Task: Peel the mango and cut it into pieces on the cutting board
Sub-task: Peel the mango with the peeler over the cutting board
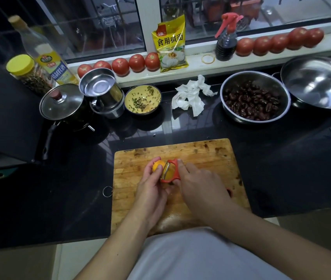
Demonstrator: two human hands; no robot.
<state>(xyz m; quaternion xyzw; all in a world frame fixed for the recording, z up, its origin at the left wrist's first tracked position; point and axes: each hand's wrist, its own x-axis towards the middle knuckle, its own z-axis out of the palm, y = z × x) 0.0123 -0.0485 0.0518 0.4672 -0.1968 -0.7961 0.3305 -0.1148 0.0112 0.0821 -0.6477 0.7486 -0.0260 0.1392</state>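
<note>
- While L hand (150,190) grips mango (158,166) above cutting board (211,158), fingers curl round fruit.
- R hand (201,182) grasps red peeler (170,170); blade lies on mango, just right of L grip.

Behind sit a lidded pot (62,104), a bowl of dark fruit (254,97), crumpled tissue (191,94) and sill tomatoes (136,62).

Your left hand (150,190) holds an orange-yellow mango (157,166); against it, in your right hand (203,184), a red peeler (171,171) with a silvery blade. Under both hands lies a honey-brown cutting board (211,156) flecked with dark stains, on a glossy black worktop (69,199).
</note>
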